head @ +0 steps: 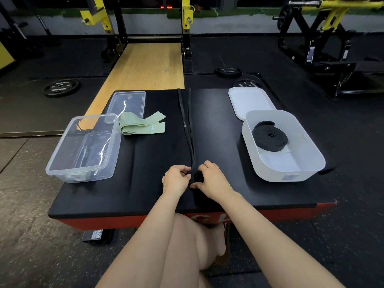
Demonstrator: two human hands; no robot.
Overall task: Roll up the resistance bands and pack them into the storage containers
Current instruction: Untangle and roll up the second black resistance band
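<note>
Hands [176, 176] [209, 179] pinching black band [190, 129], seemingly rolled

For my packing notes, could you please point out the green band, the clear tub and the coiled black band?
green band [143, 124]: head view, middle of its folded layers.
clear tub [82, 175]: head view, near wall.
coiled black band [270, 136]: head view, top of coil.

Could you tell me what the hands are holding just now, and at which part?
Both the left hand and right hand grip the long black resistance band at its near end, where a small roll is started.
</note>
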